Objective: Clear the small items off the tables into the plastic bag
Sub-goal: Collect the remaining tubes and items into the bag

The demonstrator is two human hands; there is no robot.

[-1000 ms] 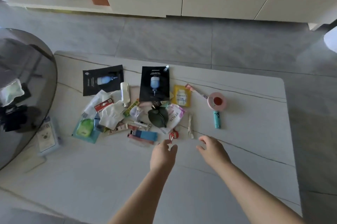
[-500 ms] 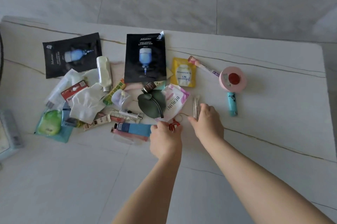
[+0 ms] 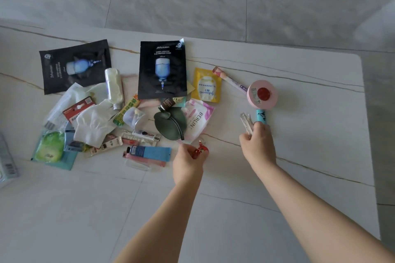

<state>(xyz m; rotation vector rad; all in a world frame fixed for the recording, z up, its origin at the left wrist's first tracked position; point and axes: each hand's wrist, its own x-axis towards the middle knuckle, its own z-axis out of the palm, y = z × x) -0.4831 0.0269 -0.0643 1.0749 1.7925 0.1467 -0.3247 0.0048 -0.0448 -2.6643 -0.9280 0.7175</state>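
Black mask sachets (image 3: 162,69) printed with a blue bottle, a yellow sachet (image 3: 207,85), a pink round tin (image 3: 262,93), and a white table (image 3: 299,74) with thin brown veins.

Both forearms stretched forward, left hand (image 3: 188,159) fingers curled in a pinch, right hand (image 3: 257,145) apparently gripping likewise.

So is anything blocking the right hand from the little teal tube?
No. The right hand, already holding a clear item, has its fingertips right at the teal tube. Only the pink round case lies beyond the tube, not between.
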